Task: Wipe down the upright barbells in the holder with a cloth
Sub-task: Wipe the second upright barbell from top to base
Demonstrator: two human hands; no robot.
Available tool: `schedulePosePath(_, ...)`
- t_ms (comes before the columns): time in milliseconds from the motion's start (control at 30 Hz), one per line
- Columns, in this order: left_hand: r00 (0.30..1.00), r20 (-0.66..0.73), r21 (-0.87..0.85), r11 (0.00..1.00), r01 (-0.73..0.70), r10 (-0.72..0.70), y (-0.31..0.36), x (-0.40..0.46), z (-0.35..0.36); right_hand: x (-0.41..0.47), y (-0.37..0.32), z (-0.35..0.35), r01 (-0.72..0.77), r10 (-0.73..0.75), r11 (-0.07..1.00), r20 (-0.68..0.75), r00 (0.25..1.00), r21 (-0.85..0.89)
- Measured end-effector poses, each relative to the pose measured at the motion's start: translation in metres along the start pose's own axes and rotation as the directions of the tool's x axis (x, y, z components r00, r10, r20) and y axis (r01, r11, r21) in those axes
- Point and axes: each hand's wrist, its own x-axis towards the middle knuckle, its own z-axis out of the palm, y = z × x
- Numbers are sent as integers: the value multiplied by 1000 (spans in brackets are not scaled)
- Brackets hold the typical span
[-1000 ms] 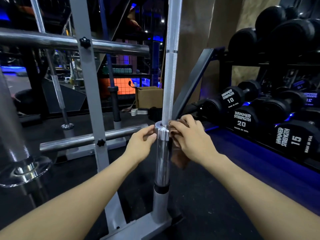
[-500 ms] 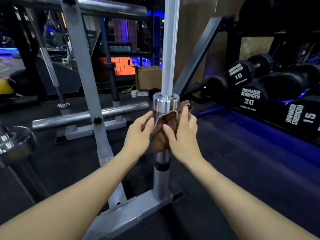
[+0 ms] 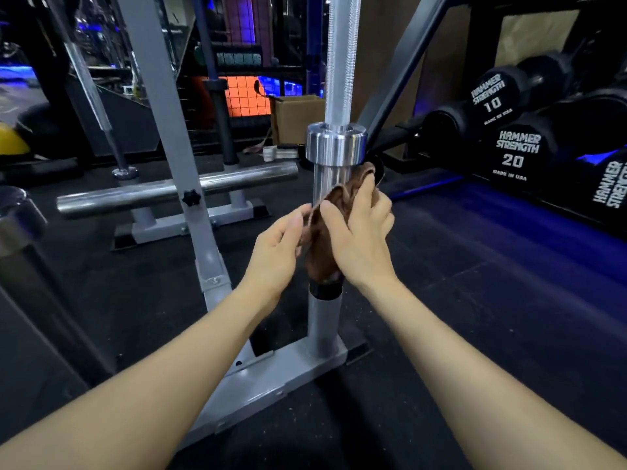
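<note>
An upright barbell (image 3: 339,62) stands in the grey tube of a holder (image 3: 298,364) on the dark gym floor, its shiny collar just above the person's hands. A brown cloth (image 3: 325,232) is wrapped around the barbell's smooth sleeve below that collar. The right hand (image 3: 359,239) presses the cloth against the sleeve, fingers curled round it and close together, thumb lying across the front of the fabric. The left hand (image 3: 276,252) is at the cloth's left edge, its thumb and fingertips pinching a fold of it. To the right, black dumbbells (image 3: 519,150) marked 10 and 20 sit on a rack. Behind the holder, a cardboard box (image 3: 295,117) rests on the floor.
</note>
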Motion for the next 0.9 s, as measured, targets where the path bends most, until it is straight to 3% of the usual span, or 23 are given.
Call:
schedulePosePath(133, 1000, 10, -41, 999, 29, -28, -7, -5, 4, 6, 10, 15, -36, 33, 999, -100, 994, -36)
schedulePosePath(333, 998, -38, -7, 998, 55, -55, -5, -4, 3, -5, 33, 18, -100, 100, 995, 3, 995, 12)
schedulePosePath(433, 999, -6, -13, 999, 49, -50, -4, -2, 2, 7, 13, 16, 4, -2, 1000, -165, 986, 13)
schedulePosePath(533, 998, 19, -5, 999, 52, -52, -8, 1, 2, 15, 7, 22, 51, -84, 990, -257, 963, -131)
schedulePosePath(600, 998, 21, 16, 998, 66, -66, -13, 2, 2, 5, 23, 30, 19, -62, 979, -209, 976, -202)
schedulePosePath(767, 994, 47, 49, 994, 101, -103, -14, -2, 3, -14, 55, 37, -92, 104, 981, 58, 993, -171)
schedulePosePath(900, 991, 65, -4, 993, 121, -120, -11, -3, 3, -5, 34, 23, -53, 56, 991, 22, 998, -123)
